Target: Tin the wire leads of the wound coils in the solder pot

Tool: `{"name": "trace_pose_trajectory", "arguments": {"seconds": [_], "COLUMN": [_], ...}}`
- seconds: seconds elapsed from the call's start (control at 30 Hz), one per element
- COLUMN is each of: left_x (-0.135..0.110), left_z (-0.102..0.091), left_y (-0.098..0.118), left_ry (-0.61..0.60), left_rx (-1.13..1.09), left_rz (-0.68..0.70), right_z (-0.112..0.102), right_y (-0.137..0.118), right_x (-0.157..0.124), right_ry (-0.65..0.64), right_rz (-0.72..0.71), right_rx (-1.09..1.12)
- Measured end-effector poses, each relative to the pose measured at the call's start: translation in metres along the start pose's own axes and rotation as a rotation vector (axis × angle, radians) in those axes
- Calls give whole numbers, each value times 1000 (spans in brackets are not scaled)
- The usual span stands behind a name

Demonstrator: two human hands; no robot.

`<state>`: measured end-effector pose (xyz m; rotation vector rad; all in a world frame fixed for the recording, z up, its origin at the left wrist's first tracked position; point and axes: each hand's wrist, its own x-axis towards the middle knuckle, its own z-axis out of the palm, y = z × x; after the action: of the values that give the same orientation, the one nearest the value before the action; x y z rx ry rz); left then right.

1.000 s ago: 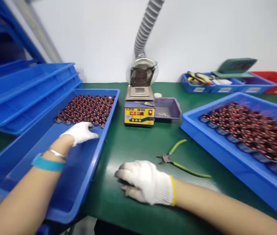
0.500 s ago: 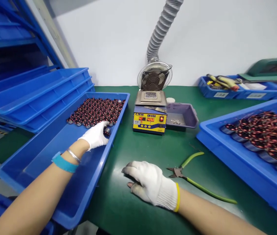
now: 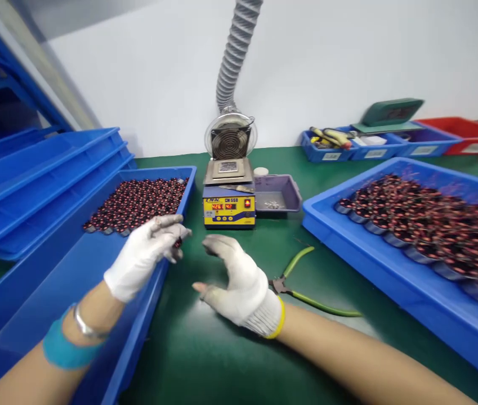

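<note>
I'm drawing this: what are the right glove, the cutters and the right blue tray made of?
Right glove: looks like knitted cloth, matt, with a ribbed cuff. Cutters: head likely metal, dark grey and dull; smooth green handles, perhaps plastic. Right blue tray: probably moulded plastic, its walls smooth, slightly shiny.

The left hand (image 3: 143, 253), in a white glove, holds 1 small dark coil (image 3: 178, 243) at its fingers, above the edge of the left blue tray (image 3: 61, 281). The right hand (image 3: 239, 278), gloved too, is curved with thumb and fingers apart, over the green worktop (image 3: 205, 360). Just beside it lie green-handled cutters (image 3: 323, 306). Behind stands a yellow-fronted device (image 3: 229, 216) with 2 red displays. The right blue tray (image 3: 374, 287) carries many coils.
</note>
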<state>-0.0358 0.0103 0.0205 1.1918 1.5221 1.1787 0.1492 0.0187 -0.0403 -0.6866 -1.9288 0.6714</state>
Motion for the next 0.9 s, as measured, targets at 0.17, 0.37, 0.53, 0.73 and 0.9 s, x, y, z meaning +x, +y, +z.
{"name": "trace_pose_trajectory", "arguments": {"seconds": [0.17,0.37,0.53,0.73,0.9], "left_x": [-23,-22,-23,-25,-20], "left_z": [52,49,41,33,23], "left_y": [0,-7,-17,-13,-10], "left_ry": [-41,-238,-350,-436,-425], "left_rx": [-1,141,232,200,295], "left_rz": [-85,-105,-7,23,118], "right_z": [-6,-14,-12,-14,-21], "right_y": [6,13,7,-4,1], "right_x": [9,11,14,13,11], "right_ry": [12,-33,-269,-387,-343], "right_rz": [103,464,646,697,403], "right_rx": [-3,329,765,878,408]}}
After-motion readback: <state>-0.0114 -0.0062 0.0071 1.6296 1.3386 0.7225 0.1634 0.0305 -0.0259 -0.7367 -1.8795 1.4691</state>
